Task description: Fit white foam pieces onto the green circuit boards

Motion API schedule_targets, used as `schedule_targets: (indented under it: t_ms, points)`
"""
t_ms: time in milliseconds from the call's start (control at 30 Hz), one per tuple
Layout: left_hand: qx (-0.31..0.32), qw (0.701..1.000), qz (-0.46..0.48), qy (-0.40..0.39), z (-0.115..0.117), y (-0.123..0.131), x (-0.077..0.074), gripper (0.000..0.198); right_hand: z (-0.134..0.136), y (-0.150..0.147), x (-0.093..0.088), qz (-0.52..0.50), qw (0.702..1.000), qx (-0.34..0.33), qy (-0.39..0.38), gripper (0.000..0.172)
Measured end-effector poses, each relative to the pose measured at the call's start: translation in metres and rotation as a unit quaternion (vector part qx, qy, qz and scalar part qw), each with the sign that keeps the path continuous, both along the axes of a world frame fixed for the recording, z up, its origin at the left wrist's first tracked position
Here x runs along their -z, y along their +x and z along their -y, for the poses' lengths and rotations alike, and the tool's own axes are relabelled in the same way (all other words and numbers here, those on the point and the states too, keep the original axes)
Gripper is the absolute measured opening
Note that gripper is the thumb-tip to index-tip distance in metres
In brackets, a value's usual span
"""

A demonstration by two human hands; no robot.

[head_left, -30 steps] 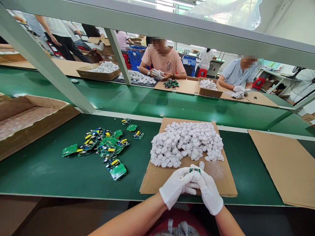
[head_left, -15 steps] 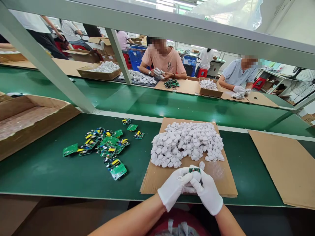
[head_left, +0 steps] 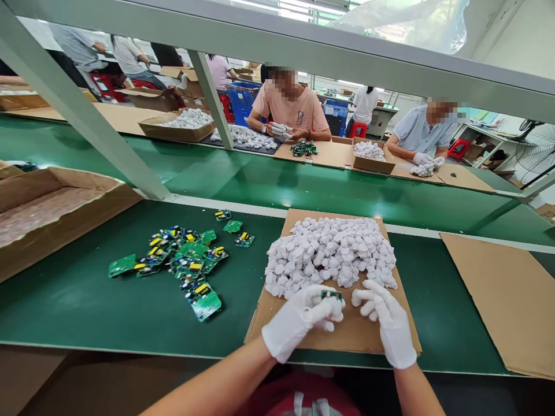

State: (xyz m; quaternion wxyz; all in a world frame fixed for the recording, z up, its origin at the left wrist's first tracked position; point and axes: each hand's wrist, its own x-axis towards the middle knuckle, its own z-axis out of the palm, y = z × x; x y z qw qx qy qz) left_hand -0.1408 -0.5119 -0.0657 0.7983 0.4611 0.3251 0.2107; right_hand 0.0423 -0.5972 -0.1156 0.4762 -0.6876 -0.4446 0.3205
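Observation:
My left hand (head_left: 299, 320), in a white glove, is closed around a small green circuit board (head_left: 332, 295) over the front of a cardboard sheet (head_left: 347, 338). White glove fingers hide part of the board. To the right, my right hand (head_left: 388, 323), also gloved, has its curled fingers beside a small white piece; whether it grips that piece is hard to tell. A big heap of small white pieces (head_left: 329, 251) covers the back of the sheet. Green circuit boards with yellow parts (head_left: 191, 257) lie in a loose pile on the green table, left of the sheet.
An open cardboard box (head_left: 65, 225) stands at the left. Another cardboard sheet (head_left: 498, 300) lies at the right. A slanted metal post (head_left: 87, 104) rises at left. Across the green conveyor (head_left: 260, 179), people work beside boxes of white pieces.
My hands have moved apart: the left went left with the circuit board, and the right went right, off the board. The small white piece near the heap's front is now by my right fingers.

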Motion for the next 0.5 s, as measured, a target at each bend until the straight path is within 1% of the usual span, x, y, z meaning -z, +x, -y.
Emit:
schedule_targets:
  t_ms: [33, 67, 133, 200, 267, 300, 367, 433, 500]
  points:
    - [-0.022, 0.999, -0.012, 0.025, -0.011, -0.006, -0.008, 0.034, -0.001, 0.005, 0.000, 0.062, 0.998, 0.030, -0.011, 0.045]
    - [-0.046, 0.997, -0.027, 0.058, -0.025, -0.011, -0.016, 0.036, -0.003, 0.008, 0.002, 0.133, 0.990, 0.044, -0.020, 0.043]
    - [-0.096, 0.982, -0.066, 0.147, -0.062, -0.019, -0.025, 0.041, -0.006, 0.009, 0.008, 0.275, 0.961, 0.025, -0.022, 0.041]
    - [-0.141, 0.949, -0.115, 0.256, -0.108, -0.021, -0.025, 0.042, -0.010, 0.006, 0.017, 0.393, 0.919, 0.001, -0.004, 0.039]
    - [-0.197, 0.907, -0.184, 0.325, -0.158, -0.018, -0.016, 0.046, -0.011, 0.003, 0.027, 0.466, 0.885, -0.010, 0.017, 0.034]
    - [-0.210, 0.884, -0.240, 0.340, -0.182, -0.015, -0.009, 0.053, -0.011, 0.002, 0.031, 0.484, 0.875, -0.013, 0.025, 0.031]
    - [-0.229, 0.862, -0.293, 0.344, -0.228, -0.008, 0.005, 0.060, -0.012, 0.005, 0.039, 0.503, 0.862, -0.027, 0.049, 0.030]
    - [-0.235, 0.841, -0.341, 0.349, -0.266, -0.002, 0.017, 0.054, -0.014, 0.013, 0.047, 0.524, 0.846, -0.046, 0.086, 0.029]
    - [-0.222, 0.821, -0.386, 0.356, -0.292, 0.003, 0.027, 0.047, -0.016, 0.022, 0.055, 0.543, 0.828, -0.064, 0.125, 0.029]
